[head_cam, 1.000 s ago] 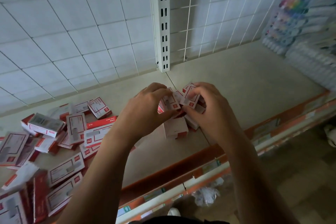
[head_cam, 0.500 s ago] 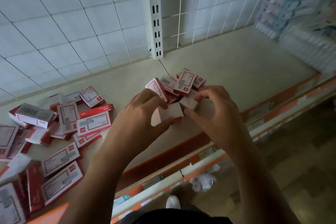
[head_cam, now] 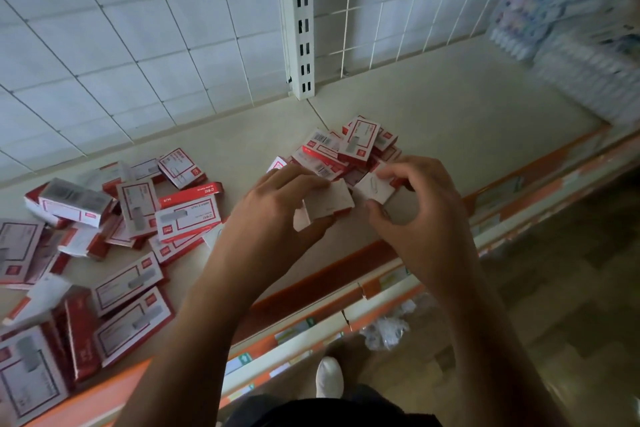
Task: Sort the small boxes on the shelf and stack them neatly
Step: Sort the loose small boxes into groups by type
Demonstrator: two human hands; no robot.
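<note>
Head view: left hand (head_cam: 277, 215) grips 1 small white box (head_cam: 330, 204), fingers curled over the top, thumb underneath. Right hand (head_cam: 419, 215) pinches a 2nd small box (head_cam: 375, 189) just beside it. Both are over the shelf (head_cam: 450, 135) near its orange front lip; can't tell if they rest on it. Heap of small red-white boxes (head_cam: 346, 152) lies just behind the hands. Larger red-white boxes (head_cam: 187, 218) are scattered left, overlapping. Blurred marker packs (head_cam: 554, 10) sit far right.

The beige shelf (head_cam: 450, 121) is strewn at left with larger boxes (head_cam: 188, 217); small boxes (head_cam: 349, 146) are heaped mid-shelf.
</note>
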